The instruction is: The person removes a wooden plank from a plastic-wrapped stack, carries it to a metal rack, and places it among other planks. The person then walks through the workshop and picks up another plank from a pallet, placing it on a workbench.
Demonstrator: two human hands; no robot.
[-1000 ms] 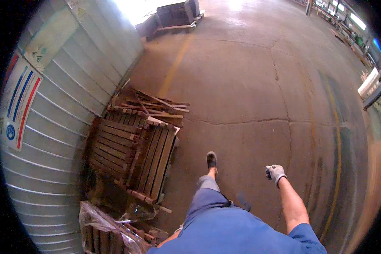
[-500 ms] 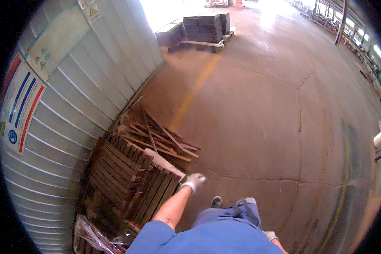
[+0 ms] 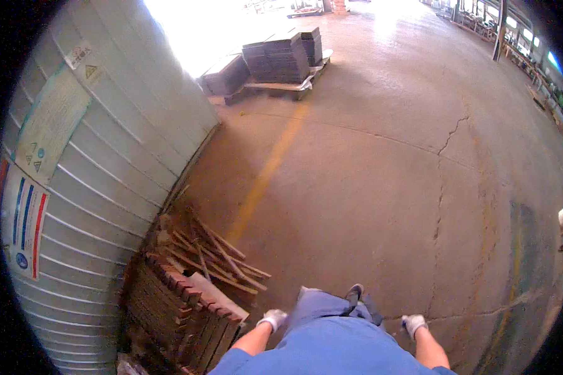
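Fingers of my left hand (image 3: 274,318), pale glove: bent forward, blurred; I cannot tell whether they are clenched or released. Fingers of my right hand (image 3: 413,324), same kind of glove: appear curled inward, darker at the tips; how tightly, or around what, I cannot tell. Both hands are low in the view, one on each side of my blue shirt (image 3: 338,347), well apart. Ahead of the shirt, one dark shoe (image 3: 355,291) shows on the floor (image 3: 350,206).

Nearest to my left hand: a slatted wooden stack (image 3: 197,334), just beyond it to the left, with a strip of floor visible between. Its right-hand slats have their long axis running from lower left to upper right; their far ends point away from me. A pale board (image 3: 216,295) lies along its far edge, long axis from upper left to lower right.

Beyond that, loose wooden strips (image 3: 228,262) lie crossed. Most run from upper left to lower right, near ends pointing at the open floor; one lies steeper, across the others.

Further out: ribbed metal wall (image 3: 128,162) at left, yellow line (image 3: 269,169) slanting away, dark stacked panels (image 3: 278,59) on a pallet (image 3: 292,89).
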